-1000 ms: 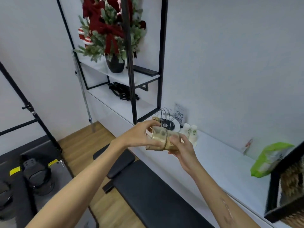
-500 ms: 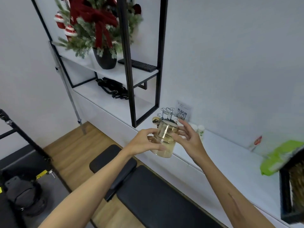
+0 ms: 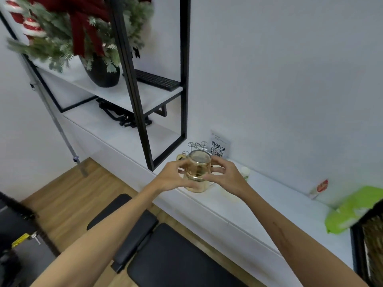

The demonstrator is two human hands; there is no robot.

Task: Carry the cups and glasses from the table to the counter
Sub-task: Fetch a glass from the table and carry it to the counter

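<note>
Head view: both hands hold a gold-tinted glass (image 3: 198,167) between them, over the near edge of the white worktop (image 3: 238,206). The left hand (image 3: 173,179) curls round the glass's left side, and the right hand (image 3: 224,179) grips its right side with bent fingers (image 3: 216,162). The glass is roughly upright, its clear top turned toward the camera; whether its base touches the worktop I cannot tell. Just behind it stands a wire rack (image 3: 196,145), with a QR card (image 3: 218,148) leaning on the wall to its right. A small white bottle (image 3: 245,172) sits right of the right hand. Far right on the worktop lie a green bag (image 3: 356,212) and a red-labelled packet (image 3: 320,188). To the far left, a black-framed shelf (image 3: 149,96) carries a black pot (image 3: 102,72) of greenery and a keyboard (image 3: 157,80). Near the camera, below the arms, is a black padded bench (image 3: 165,251) on the wooden floor (image 3: 72,195).
</note>
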